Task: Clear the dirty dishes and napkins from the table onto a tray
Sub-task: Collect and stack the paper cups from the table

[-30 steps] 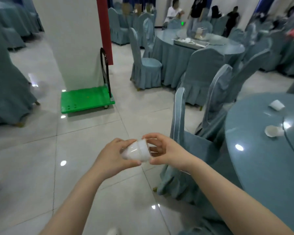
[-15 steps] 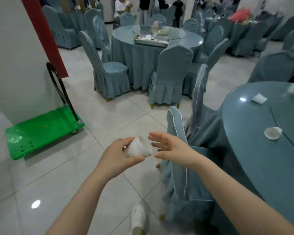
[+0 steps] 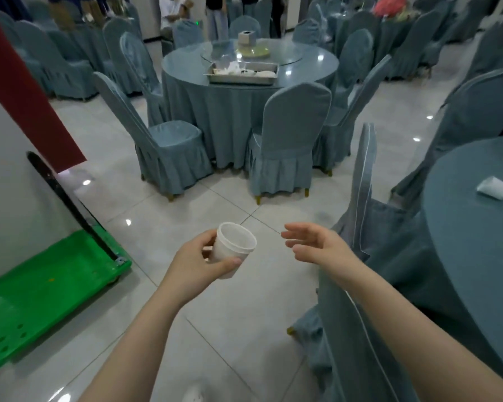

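Note:
My left hand (image 3: pixel 196 261) grips a stack of white plastic cups (image 3: pixel 233 249), mouth up and tilted away from me, over the tiled floor. My right hand (image 3: pixel 317 245) hovers a short way to the right of the cups, fingers spread, holding nothing. A metal tray (image 3: pixel 243 79) with white dishes and napkins in it rests on the far round table (image 3: pixel 308 65). On the near round table (image 3: pixel 459 227) at the right edge lies a white napkin (image 3: pixel 494 188).
Blue-covered chairs (image 3: pixel 288 140) ring the far table, and two more chairs (image 3: pixel 360 181) stand close on my right. A green flat trolley (image 3: pixel 41 294) with a black handle sits by a white pillar at left. People stand beyond the far table.
My right hand has let go of the cups and drawn apart to the right. The cups now point mouth up in my left hand. The view has swung toward the far table with the tray.

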Tool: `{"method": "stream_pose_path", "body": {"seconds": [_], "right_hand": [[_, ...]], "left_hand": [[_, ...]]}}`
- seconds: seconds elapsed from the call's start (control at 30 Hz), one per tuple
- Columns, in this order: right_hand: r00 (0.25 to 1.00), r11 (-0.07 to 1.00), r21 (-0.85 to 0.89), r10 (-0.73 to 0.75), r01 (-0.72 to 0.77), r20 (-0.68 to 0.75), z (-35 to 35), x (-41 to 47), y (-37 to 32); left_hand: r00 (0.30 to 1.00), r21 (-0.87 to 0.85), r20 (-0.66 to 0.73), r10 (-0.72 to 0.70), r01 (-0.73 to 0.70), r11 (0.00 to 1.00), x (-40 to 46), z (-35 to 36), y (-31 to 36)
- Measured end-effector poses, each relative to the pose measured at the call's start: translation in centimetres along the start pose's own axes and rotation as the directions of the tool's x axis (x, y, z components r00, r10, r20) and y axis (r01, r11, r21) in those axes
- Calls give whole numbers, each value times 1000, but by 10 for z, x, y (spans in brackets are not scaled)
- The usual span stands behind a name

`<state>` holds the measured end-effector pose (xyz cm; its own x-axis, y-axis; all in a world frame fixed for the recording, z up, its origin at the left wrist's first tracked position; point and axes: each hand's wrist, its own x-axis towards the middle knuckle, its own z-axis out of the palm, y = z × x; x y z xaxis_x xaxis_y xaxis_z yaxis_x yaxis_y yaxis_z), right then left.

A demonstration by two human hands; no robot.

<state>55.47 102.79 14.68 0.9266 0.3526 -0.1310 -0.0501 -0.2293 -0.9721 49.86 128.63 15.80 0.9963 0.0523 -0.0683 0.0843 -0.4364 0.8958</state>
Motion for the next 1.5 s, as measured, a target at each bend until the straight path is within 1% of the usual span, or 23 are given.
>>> {"method": "stream_pose_path", "body": {"seconds": [0.1,0.17,0.3,0.37,0.47,0.57,0.67,0.73,0.9,1.03,1.1,1.23,1.4,1.5], "right_hand": [[994,999,28,25,-22,-107,-14,44,1],[977,999,41,37,-29,-208,-25,67,0],[906,997,44,73,-60,-417,-45,99,2],[870,997,54,79,-60,-487,-53,106,6],[786,991,108,133,-85,-604,-70,113,14],[698,984,128,179,-125,-693,-97,121,28],[613,980,161,197,-115,-765,-133,132,40],[540,977,189,212,-98,-814,-156,139,46],[397,974,218,227,-67,-889,-208,157,52],[284,968,241,251,-71,-925,-240,169,61],[202,966,245,256,-77,-945,-257,171,70],[-43,946,318,316,-61,-948,-276,168,88],[-264,924,379,355,-46,-897,-287,153,113],[-377,908,420,383,-16,-843,-290,143,127]], "left_hand": [[994,-26,101,32,-29,999,75,-7,1],[986,-58,152,70,-62,996,125,-7,6],[944,-93,297,142,-119,989,210,-3,16],[927,-114,331,175,-145,983,243,5,23],[882,-165,416,222,-167,972,292,30,39],[822,-192,506,262,-188,963,341,65,60],[770,-215,555,316,-234,948,385,104,81],[745,-230,571,345,-258,938,411,129,98],[636,-248,669,385,-297,922,462,180,134],[579,-300,710,401,-268,916,495,221,161],[529,-349,729,435,-261,900,514,247,174],[418,-397,778,470,-254,882,546,299,202],[243,-398,851,466,-282,873,569,367,222],[178,-382,880,441,-288,878,573,398,227]]}}
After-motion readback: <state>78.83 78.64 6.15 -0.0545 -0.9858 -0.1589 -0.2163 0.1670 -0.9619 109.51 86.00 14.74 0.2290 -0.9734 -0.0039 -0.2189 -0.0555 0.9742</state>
